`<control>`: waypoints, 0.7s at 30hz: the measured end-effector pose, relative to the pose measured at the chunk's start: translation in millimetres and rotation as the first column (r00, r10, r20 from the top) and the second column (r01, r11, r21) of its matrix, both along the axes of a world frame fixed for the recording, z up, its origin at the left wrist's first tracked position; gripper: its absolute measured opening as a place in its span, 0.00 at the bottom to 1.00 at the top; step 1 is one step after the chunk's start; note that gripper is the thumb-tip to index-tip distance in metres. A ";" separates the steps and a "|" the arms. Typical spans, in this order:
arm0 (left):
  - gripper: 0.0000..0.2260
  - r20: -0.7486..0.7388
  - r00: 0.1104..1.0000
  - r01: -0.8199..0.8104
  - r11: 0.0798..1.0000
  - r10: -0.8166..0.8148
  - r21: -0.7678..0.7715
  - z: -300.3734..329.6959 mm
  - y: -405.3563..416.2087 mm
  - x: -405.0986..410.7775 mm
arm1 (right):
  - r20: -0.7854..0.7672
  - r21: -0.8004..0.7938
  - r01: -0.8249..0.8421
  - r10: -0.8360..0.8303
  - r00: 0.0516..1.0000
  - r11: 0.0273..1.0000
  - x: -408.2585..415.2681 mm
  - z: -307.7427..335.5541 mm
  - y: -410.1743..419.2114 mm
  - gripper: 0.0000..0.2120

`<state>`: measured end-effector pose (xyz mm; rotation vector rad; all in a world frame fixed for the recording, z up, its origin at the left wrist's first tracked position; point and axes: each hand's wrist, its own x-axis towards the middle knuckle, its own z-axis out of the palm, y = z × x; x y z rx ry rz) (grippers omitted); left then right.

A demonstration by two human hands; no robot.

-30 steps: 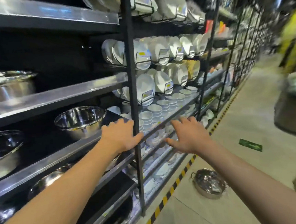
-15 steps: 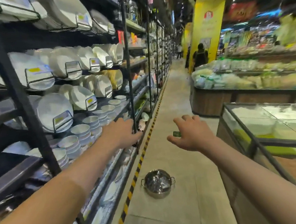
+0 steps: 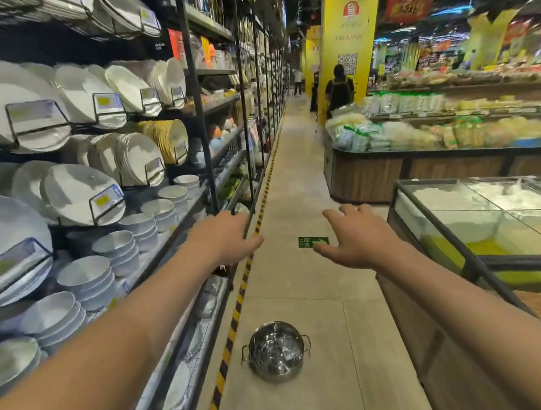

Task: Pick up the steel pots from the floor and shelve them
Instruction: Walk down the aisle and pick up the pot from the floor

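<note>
A shiny steel pot (image 3: 276, 351) with two side handles stands upright on the tiled aisle floor, low in the middle of the view, just right of the yellow-black floor stripe (image 3: 235, 319). My left hand (image 3: 225, 236) is stretched forward, fingers apart, holding nothing, well above the pot and in front of the shelf edge. My right hand (image 3: 358, 238) hangs over the aisle, fingers spread and empty, above and to the right of the pot.
A tall black shelf rack (image 3: 197, 120) on the left holds white plates (image 3: 82, 192) and stacked bowls (image 3: 85, 278). A glass-topped bin (image 3: 457, 236) and a wooden food counter (image 3: 420, 168) line the right. People (image 3: 338, 88) stand far down the aisle.
The view has swung right, from the shelf with steel pots to the open aisle. The pot on the floor now lies nearer the centre. Both hands stay outstretched and empty.
</note>
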<state>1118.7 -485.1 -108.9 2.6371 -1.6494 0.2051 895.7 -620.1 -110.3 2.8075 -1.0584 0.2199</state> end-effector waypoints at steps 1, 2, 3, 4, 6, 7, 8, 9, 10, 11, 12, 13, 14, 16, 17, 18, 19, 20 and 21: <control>0.27 -0.002 1.000 0.011 1.000 -0.011 -0.003 -3.3 -11.7 15.6 | -0.008 0.007 0.021 -0.021 1.000 1.000 12.5 -2.9 -10.2 0.35; 0.27 0.003 1.000 0.023 1.000 -0.023 -0.007 -5.0 -23.5 31.1 | -0.009 0.013 0.042 -0.042 0.999 0.999 24.4 -4.8 -21.1 0.35; 0.27 0.002 0.999 0.032 0.999 -0.032 -0.010 -6.4 -35.1 46.1 | -0.013 0.018 0.060 -0.060 0.998 0.998 35.4 -5.8 -31.7 0.35; 0.27 -0.003 0.999 0.038 0.999 -0.038 -0.017 -7.5 -47.0 61.1 | -0.017 0.021 0.075 -0.075 0.997 0.997 45.5 -6.3 -42.3 0.35; 0.28 -0.011 0.999 0.049 0.998 -0.049 -0.025 -8.0 -72.0 89.1 | -0.015 0.019 0.103 -0.103 0.995 0.994 62.5 -6.2 -63.7 0.36; 0.30 -0.017 0.999 0.051 0.999 -0.051 -0.018 -8.6 -85.3 100.8 | -0.014 0.024 0.116 -0.116 0.993 0.993 69.4 -6.5 -74.1 0.36; 0.31 -0.026 0.998 0.050 0.999 -0.050 -0.009 -10.1 -99.5 110.5 | -0.015 0.035 0.128 -0.127 0.992 0.991 75.6 -7.7 -84.8 0.36; 0.33 -0.035 0.998 0.051 0.999 -0.051 -0.001 -12.6 -114.2 118.4 | -0.017 0.045 0.139 -0.138 0.990 0.989 81.0 -9.8 -95.8 0.36; 0.34 -0.043 0.997 0.060 0.998 -0.059 0.006 -16.0 -129.4 124.8 | -0.020 0.052 0.149 -0.149 0.989 0.987 85.9 -12.5 -107.1 0.36; 0.35 -0.048 0.996 0.075 0.997 -0.074 0.006 -20.1 -144.5 129.9 | -0.021 0.055 0.157 -0.156 0.988 0.986 90.4 -15.7 -118.6 0.35; 0.35 -0.048 0.995 0.090 0.996 -0.090 0.000 -24.5 -159.8 134.7 | -0.020 0.058 0.160 -0.159 0.987 0.985 95.1 -19.4 -130.6 0.35; 0.34 -0.043 0.994 0.102 0.995 -0.102 -0.009 -29.2 -175.2 140.2 | -0.019 0.063 0.161 -0.160 0.987 0.985 100.2 -23.9 -143.4 0.34; 0.33 -0.038 0.994 0.106 0.994 -0.106 -0.015 -34.1 -190.1 145.9 | -0.018 0.067 0.160 -0.159 0.987 0.985 105.6 -29.1 -156.7 0.34; 0.33 -0.037 0.995 0.096 0.995 -0.095 0.002 -46.4 -216.5 155.8 | -0.031 0.071 0.152 -0.150 0.988 0.986 117.6 -42.3 -184.3 0.33; 0.32 -0.042 0.995 0.089 0.996 -0.088 0.024 -54.4 -228.2 159.8 | -0.035 0.076 0.145 -0.143 0.989 0.986 124.5 -49.4 -198.1 0.33; 0.32 -0.049 0.995 0.083 0.995 -0.081 0.048 -63.6 -238.7 163.4 | -0.037 0.084 0.138 -0.135 0.990 0.987 131.5 -56.4 -211.8 0.33; 0.32 -0.053 0.996 0.078 0.994 -0.074 0.074 -73.3 -247.7 166.4 | -0.039 0.090 0.129 -0.126 0.991 0.988 138.3 -64.3 -225.0 0.33; 0.31 -0.054 0.996 0.073 0.993 -0.068 0.098 -82.9 -255.9 169.4 | -0.048 0.093 0.119 -0.115 0.992 0.988 145.1 -73.1 -237.3 0.34; 0.31 -0.056 0.997 0.066 0.991 -0.059 0.117 -92.8 -263.5 173.2 | -0.061 0.099 0.111 -0.105 0.993 0.989 152.4 -82.8 -248.8 0.34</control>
